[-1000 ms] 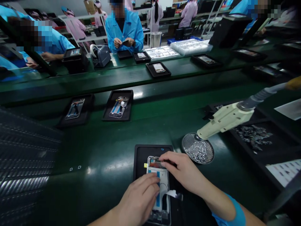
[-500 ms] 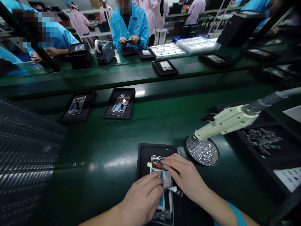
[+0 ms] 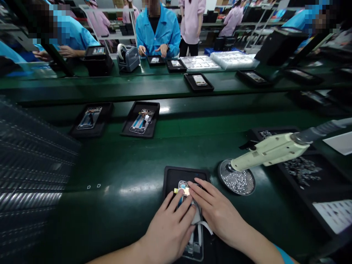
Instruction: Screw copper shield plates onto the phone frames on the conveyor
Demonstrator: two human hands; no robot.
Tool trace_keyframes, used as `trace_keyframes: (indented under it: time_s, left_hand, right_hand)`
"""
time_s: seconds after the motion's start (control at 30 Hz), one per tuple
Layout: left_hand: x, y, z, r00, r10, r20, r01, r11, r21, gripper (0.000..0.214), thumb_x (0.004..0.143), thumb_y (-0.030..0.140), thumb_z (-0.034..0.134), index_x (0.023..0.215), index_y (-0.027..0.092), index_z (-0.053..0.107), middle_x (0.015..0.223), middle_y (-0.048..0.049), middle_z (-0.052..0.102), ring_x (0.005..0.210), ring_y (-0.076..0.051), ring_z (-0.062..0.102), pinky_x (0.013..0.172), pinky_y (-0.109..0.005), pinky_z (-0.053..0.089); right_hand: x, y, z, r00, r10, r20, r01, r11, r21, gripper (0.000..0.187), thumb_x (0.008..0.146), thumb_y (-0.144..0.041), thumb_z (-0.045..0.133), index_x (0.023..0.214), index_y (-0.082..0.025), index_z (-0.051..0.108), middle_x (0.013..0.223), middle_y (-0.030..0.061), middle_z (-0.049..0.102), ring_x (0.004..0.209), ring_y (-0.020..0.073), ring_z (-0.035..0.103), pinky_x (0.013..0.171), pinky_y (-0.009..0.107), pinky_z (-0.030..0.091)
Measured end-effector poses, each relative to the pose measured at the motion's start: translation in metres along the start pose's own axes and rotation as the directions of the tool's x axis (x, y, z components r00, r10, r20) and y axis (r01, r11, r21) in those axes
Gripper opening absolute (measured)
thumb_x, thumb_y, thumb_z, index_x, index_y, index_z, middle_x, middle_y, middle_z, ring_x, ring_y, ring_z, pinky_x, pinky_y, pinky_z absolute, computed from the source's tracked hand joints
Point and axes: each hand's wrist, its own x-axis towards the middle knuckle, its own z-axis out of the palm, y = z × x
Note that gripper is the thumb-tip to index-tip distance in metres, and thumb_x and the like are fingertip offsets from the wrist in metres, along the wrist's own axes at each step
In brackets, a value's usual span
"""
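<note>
A phone housing with a white-and-blue inner frame [image 3: 189, 190] lies on a black rubber tray [image 3: 178, 178], most of it under my hands. My left hand [image 3: 170, 229] presses its spread fingers on the housing's left side and middle. My right hand [image 3: 214, 209] rests its fingertips on the upper right of the housing. A small yellow tab [image 3: 175, 190] sticks out at its left edge, and a white flat ribbon [image 3: 205, 227] trails out to the right beneath my right hand. The housing's middle is hidden.
To the right, a cream electric screwdriver [image 3: 269, 152] hangs over a round perforated screw dish [image 3: 236, 181], beside a black tray of loose screws [image 3: 302, 170]. Black trays with phones [image 3: 141, 119] sit farther along the green bench. A ribbed dark panel [image 3: 33, 176] stands left. Co-workers sit opposite.
My left hand has moved up the housing and now covers its upper left part. My right hand has shifted slightly right of the housing's top. The view has drifted, with the scene sitting lower.
</note>
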Motion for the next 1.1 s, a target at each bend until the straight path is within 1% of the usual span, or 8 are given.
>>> trace_keyframes:
  time_s: [0.27,0.57,0.7,0.77,0.87,0.9,1.0,1.1]
  left_hand:
    - [-0.001,-0.001,-0.005,0.999,-0.011,0.044,0.007,0.997,0.079,0.046,0.109,0.039,0.038,0.146,0.017,0.053,0.154,-0.0036,0.05,0.145,-0.029,0.041,0.118,-0.047,0.033]
    - [-0.002,0.0,-0.003,0.997,-0.018,0.068,0.016,0.999,0.031,0.048,0.108,0.035,0.038,0.15,0.016,0.048,0.157,-0.0053,0.047,0.149,-0.03,0.036,0.121,-0.049,0.03]
    - [0.002,-0.006,-0.003,0.999,-0.049,0.02,0.05,0.997,-0.064,0.042,0.107,0.03,0.038,0.145,0.018,0.053,0.156,-0.0041,0.047,0.15,-0.026,0.036,0.124,-0.046,0.028]
    - [0.007,-0.008,0.0,0.997,-0.082,-0.016,0.081,0.996,-0.047,0.042,0.107,0.03,0.04,0.145,0.016,0.053,0.158,-0.0061,0.045,0.151,-0.028,0.034,0.123,-0.045,0.031]
    - [0.016,-0.006,0.008,0.991,-0.125,-0.038,0.127,0.991,0.051,0.044,0.106,0.032,0.042,0.145,0.014,0.053,0.157,-0.0108,0.046,0.149,-0.033,0.037,0.118,-0.049,0.038]
    - [0.02,-0.003,0.012,0.99,-0.133,-0.044,0.136,0.987,0.081,0.044,0.105,0.031,0.043,0.144,0.013,0.055,0.156,-0.0121,0.047,0.147,-0.035,0.04,0.116,-0.051,0.04]
    - [0.028,0.003,0.021,0.987,-0.143,-0.072,0.151,0.981,0.125,0.042,0.103,0.027,0.044,0.14,0.013,0.058,0.152,-0.0133,0.052,0.145,-0.038,0.043,0.112,-0.054,0.043]
    - [0.032,0.005,0.025,0.984,-0.152,-0.096,0.163,0.98,0.116,0.042,0.103,0.028,0.043,0.139,0.015,0.06,0.15,-0.0109,0.055,0.143,-0.036,0.045,0.111,-0.052,0.046]
  right_hand:
    - [0.022,0.012,-0.017,0.974,0.214,0.075,-0.227,0.909,0.351,0.049,0.098,-0.009,0.037,0.143,-0.019,0.053,0.136,0.0104,0.063,0.129,0.0161,0.059,0.106,0.034,0.058]
    - [0.017,0.003,-0.006,0.997,-0.049,0.054,0.05,0.999,-0.004,0.049,0.09,-0.003,0.045,0.136,-0.012,0.055,0.135,0.0067,0.066,0.125,0.0318,0.058,0.102,0.057,0.057]
    - [0.005,0.008,-0.01,0.994,-0.038,-0.099,0.051,0.99,0.13,0.054,0.09,-0.002,0.042,0.142,-0.012,0.052,0.14,0.0065,0.062,0.13,0.0256,0.058,0.106,0.047,0.056]
    - [-0.001,0.017,-0.021,0.892,0.076,-0.446,-0.009,0.989,0.15,0.058,0.087,-0.002,0.05,0.143,-0.017,0.054,0.141,0.0055,0.06,0.129,0.022,0.059,0.109,0.042,0.053]
    - [0.005,0.042,-0.044,0.381,0.25,-0.89,-0.24,0.956,0.166,0.077,0.075,-0.011,0.078,0.145,-0.03,0.055,0.15,0.0032,0.051,0.141,0.0265,0.047,0.12,0.049,0.041]
    - [0.012,0.052,-0.052,0.292,0.335,-0.896,-0.277,0.926,0.256,0.087,0.07,-0.016,0.085,0.148,-0.033,0.051,0.154,0.0034,0.046,0.147,0.0282,0.04,0.123,0.05,0.037]
    - [0.036,0.08,-0.067,0.379,0.714,-0.588,-0.197,0.683,0.703,0.087,0.073,-0.035,0.088,0.148,-0.029,0.046,0.14,0.0108,0.059,0.113,0.0237,0.068,0.099,0.046,0.058]
    - [0.051,0.095,-0.068,0.478,0.792,-0.381,-0.138,0.496,0.857,0.067,0.081,-0.042,0.08,0.138,-0.023,0.052,0.11,0.0081,0.072,0.062,0.0134,0.066,0.061,0.032,0.061]
